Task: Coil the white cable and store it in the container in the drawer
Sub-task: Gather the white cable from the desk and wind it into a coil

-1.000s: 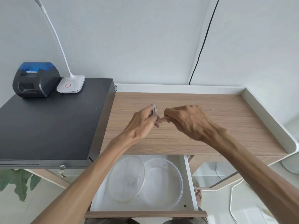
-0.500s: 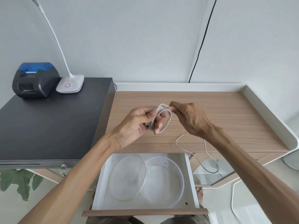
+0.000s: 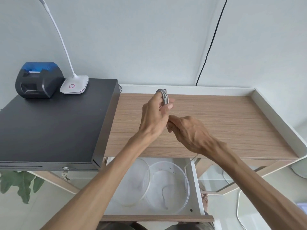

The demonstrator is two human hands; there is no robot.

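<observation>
The white cable (image 3: 164,97) is wound in several loops that my left hand (image 3: 155,115) holds upright above the wooden desk top. My right hand (image 3: 187,131) is just below and right of it, fingers pinched on the cable's loose part. The free tail (image 3: 191,161) drops under my right wrist and ends inside the round clear container (image 3: 186,193) in the open white drawer (image 3: 196,188). The container's clear lid (image 3: 132,181) leans against its left side.
A black cash box (image 3: 49,123) on the left carries a black and blue printer (image 3: 38,80) and a white lamp base (image 3: 74,84). The desk (image 3: 232,123) has a raised white rim at back and right. A black wire (image 3: 209,47) runs down the wall.
My left hand has lifted the coil higher and turned it edge-on. My right hand has dropped below it, and the hanging tail now ends in the drawer's container.
</observation>
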